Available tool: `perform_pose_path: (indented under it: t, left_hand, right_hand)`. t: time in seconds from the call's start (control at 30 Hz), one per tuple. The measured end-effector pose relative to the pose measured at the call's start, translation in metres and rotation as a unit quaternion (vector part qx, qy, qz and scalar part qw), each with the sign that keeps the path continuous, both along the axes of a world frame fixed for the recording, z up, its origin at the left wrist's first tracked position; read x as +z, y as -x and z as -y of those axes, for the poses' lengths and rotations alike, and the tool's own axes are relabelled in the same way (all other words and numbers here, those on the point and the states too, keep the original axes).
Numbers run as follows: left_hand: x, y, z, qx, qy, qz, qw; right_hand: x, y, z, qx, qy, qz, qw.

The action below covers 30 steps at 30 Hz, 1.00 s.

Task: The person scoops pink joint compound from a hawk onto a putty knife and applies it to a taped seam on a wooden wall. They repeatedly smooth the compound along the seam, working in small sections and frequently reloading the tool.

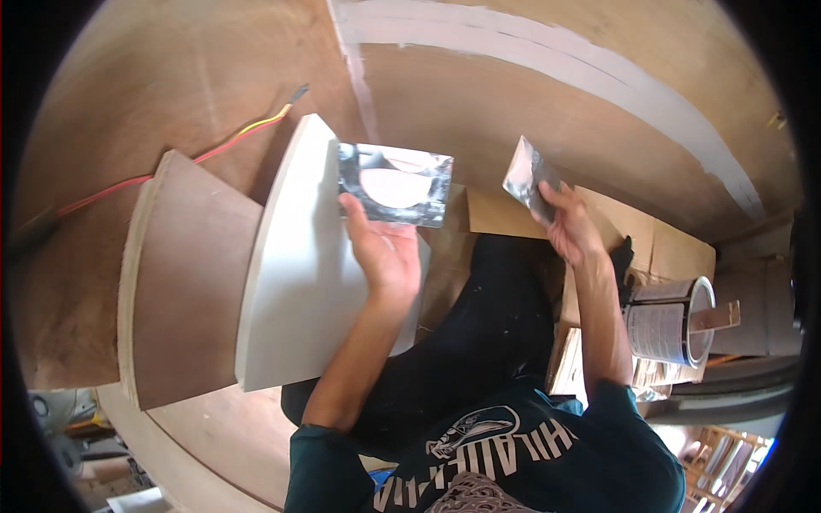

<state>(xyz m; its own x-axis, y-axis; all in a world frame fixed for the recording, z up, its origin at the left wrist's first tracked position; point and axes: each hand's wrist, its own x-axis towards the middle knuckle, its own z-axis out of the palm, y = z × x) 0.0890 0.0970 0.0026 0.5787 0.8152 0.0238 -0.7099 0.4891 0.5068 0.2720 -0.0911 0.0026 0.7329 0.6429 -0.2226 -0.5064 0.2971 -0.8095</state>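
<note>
My left hand (383, 248) holds up a flat rectangular metal plate (395, 184), smeared dark at its edges with a pale patch of putty in the middle. Just behind and left of it leans a white-coated curved board (295, 274). My right hand (569, 224) grips a small shiny metal scraper blade (528, 175), raised off to the right, apart from the plate. Both forearms come up from my dark teal sleeves.
An unpainted plywood piece (184, 274) leans left of the white board. A red and yellow wire (205, 154) runs across the plywood wall. An open tin can (671, 321) with a stick across it stands on cardboard (658, 239) at right. My dark trousers (487, 325) fill the centre.
</note>
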Motion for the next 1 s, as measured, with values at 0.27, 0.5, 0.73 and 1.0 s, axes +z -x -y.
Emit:
perform_pose_path:
  t: [0.27,0.5,0.73,1.0]
  left_hand:
    - [0.006,-0.004,0.015,0.037,-0.115,0.023,0.992]
    - [0.002,0.000,0.028,-0.067,-0.229,0.005,0.971]
    - [0.017,0.008,0.041,-0.072,-0.370,-0.091,0.922]
    - [0.008,0.012,0.043,-0.043,-0.430,-0.167,0.886]
  right_hand:
    - [-0.006,0.063,-0.044,0.014,0.091,0.145,0.985]
    - [0.013,0.057,-0.050,0.041,0.096,0.207,0.973]
    - [0.045,0.051,-0.058,0.009,0.105,0.267,0.958]
    - [0.070,0.043,-0.066,-0.051,0.030,0.265,0.963]
